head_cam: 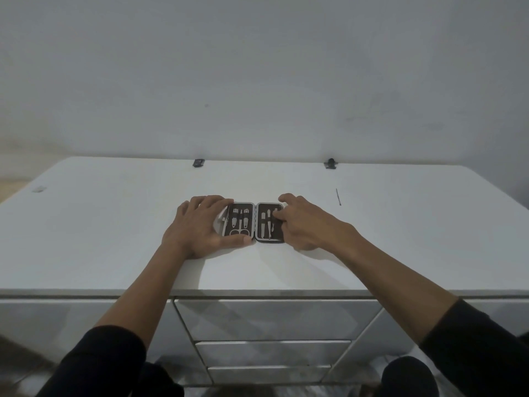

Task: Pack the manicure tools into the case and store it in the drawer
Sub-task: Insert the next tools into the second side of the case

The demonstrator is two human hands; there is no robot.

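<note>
Your left hand (200, 224) braces the open case (254, 222) mid-worktop (114, 224); your right hand (300, 224) pinches a tool (275, 217) inside. Close it early and a loose tool may jam it.

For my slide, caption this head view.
Open manicure case on white dresser; left hand steadies it, right hand tucks in a tool.
</note>
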